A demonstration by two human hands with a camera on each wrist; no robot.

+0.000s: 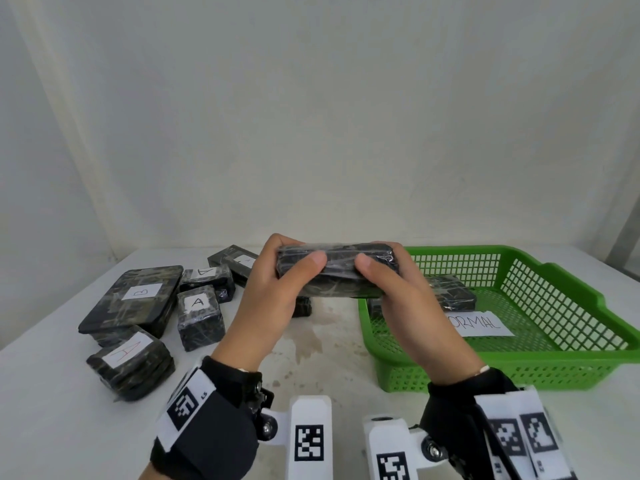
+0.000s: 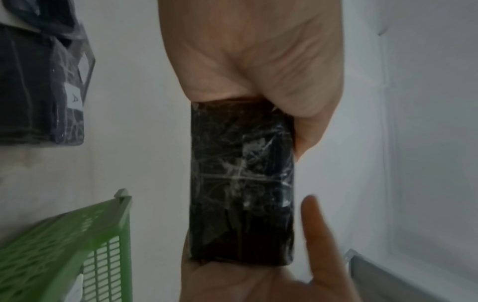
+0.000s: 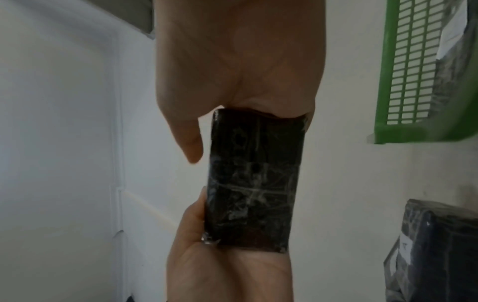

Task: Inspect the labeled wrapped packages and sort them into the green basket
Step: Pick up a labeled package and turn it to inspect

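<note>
Both hands hold one wrapped package in the air above the white table.

The left hand (image 1: 273, 289) grips the left end of the dark, film-wrapped package (image 1: 337, 268) and the right hand (image 1: 403, 296) grips its right end, thumbs pressed on the near face; no label shows on it. It hangs level, just left of the green basket (image 1: 554, 341), which holds another wrapped package (image 1: 450, 292) and a paper slip (image 1: 481, 323). Packages marked A (image 1: 198, 302) and B (image 1: 142, 292) lie on the table (image 1: 52, 427) to the left.
</note>
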